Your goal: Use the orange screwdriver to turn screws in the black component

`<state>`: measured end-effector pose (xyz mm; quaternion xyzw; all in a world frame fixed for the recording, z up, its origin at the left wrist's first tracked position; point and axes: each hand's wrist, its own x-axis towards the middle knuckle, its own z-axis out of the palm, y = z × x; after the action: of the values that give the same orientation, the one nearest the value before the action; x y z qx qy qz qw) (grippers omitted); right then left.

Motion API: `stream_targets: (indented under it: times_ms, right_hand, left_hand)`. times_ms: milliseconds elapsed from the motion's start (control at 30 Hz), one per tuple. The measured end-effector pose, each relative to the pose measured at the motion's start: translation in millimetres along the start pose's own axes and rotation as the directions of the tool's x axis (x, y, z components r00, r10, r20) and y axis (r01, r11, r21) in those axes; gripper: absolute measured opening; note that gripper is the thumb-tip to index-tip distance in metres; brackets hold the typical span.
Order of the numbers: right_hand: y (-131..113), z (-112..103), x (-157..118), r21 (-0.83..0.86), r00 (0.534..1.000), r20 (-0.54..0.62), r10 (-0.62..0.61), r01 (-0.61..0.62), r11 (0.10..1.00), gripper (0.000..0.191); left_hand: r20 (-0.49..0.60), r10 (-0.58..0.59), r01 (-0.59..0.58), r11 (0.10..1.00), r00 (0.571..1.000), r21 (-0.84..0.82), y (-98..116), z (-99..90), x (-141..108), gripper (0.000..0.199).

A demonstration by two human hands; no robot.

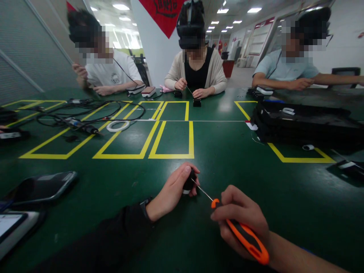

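The left hand (165,195) has its fingers and thumb closed around a small, dark, rounded piece with a pale patch (187,184); whether it also rests on the dark green tabletop (159,242) cannot be told. The right hand (244,218) curls snugly around the orange-and-black handle of a screwdriver (248,242), at four to five o'clock from the piece. Its thin metal shaft (205,192) slants up to the piece, the tip seemingly touching it.

The step in hand looks like driver work on the piece, though which way it turns, if at all, cannot be told. Any further turn calls for a firm left grip, the tip seated and the shaft lined up with its fastening point, which is too small to make out.

From the piece, a dark glossy phone (42,187) lies at nine o'clock and a bulky black tray (307,121) at two.
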<state>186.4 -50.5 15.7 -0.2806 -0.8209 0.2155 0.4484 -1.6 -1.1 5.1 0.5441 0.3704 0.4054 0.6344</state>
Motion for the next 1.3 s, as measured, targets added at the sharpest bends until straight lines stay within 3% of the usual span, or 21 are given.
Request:
stream_targets:
  times_ms: [167,333,433,567,700,867,1033,1300]
  right_hand:
    - [-0.7,-4.1,0.5,0.011,0.999,-0.007,0.046,-0.046,0.999,0.026]
    - [-0.4,-4.9,-2.4,-0.024,0.983,-0.075,0.168,-0.170,0.985,0.025]
    - [1.6,-2.8,-2.8,0.013,0.988,-0.093,0.121,-0.120,0.993,0.023]
    - [2.6,-2.5,-1.0,0.070,0.999,-0.020,0.034,-0.032,0.997,0.020]
    - [-0.9,-5.1,-0.1,0.015,0.999,-0.010,0.034,-0.034,0.999,0.023]
    - [-3.1,-3.5,-3.4,-0.048,0.983,-0.115,0.140,-0.146,0.988,0.032]
    - [-1.4,-1.5,-1.1,0.065,0.995,-0.056,0.080,-0.076,0.995,0.023]
    - [-4.7,-6.3,1.4,-0.059,0.992,-0.094,0.089,-0.094,0.994,0.023]
  left_hand:
    - [0.014,0.003,-0.003,1.000,1.000,0.002,-0.5,1.1,0.1,0.032]
    - [0.012,0.012,-0.012,1.000,1.000,0.004,-2.5,0.0,2.1,0.033]
    - [0.010,0.011,-0.011,1.000,1.000,-0.002,-2.5,-0.5,1.6,0.033]
    - [-0.003,-0.001,0.001,1.000,1.000,-0.004,0.0,0.1,0.2,0.033]
    - [-0.007,-0.006,0.006,1.000,1.000,0.005,1.2,0.5,-0.1,0.033]
    - [-0.004,-0.003,0.003,1.000,1.000,-0.009,-2.7,-1.1,1.7,0.034]
    - [-0.014,0.004,-0.004,1.000,1.000,-0.012,-2.5,-1.3,1.3,0.035]
    - [0.006,0.013,-0.013,1.000,1.000,-0.020,-2.8,-0.3,1.1,0.033]
